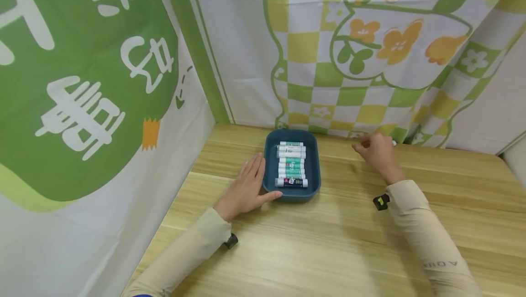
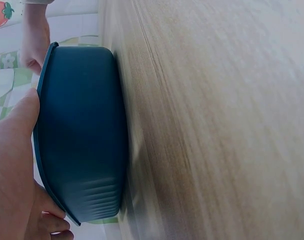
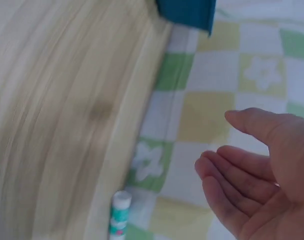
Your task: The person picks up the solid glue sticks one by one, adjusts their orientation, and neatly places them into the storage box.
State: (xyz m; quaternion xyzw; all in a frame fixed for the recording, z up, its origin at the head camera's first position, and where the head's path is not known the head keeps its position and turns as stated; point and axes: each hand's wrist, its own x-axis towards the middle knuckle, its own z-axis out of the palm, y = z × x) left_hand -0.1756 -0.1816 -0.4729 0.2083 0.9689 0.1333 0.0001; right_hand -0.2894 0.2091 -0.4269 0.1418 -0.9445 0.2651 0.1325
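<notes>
A dark blue plastic box point(image 1: 315, 164) stands on the table with several glue sticks point(image 1: 291, 165) lying in a column inside it. Most have white and teal labels; the nearest one is dark navy. My left hand point(image 1: 245, 187) rests against the box's left side, its fingers straight and the thumb along the front rim. My right hand point(image 1: 379, 153) hovers near the back of the table, right of the box, with bent fingers and nothing between them. Close by, a teal and white glue stick point(image 3: 120, 215) lies along the back edge, mostly hidden behind that hand in the head view.
The wooden table point(image 1: 287, 242) ends at the back against a hanging checkered cloth point(image 1: 337, 78). On the left hangs a green and white cloth point(image 1: 102, 105), beside the table's left edge.
</notes>
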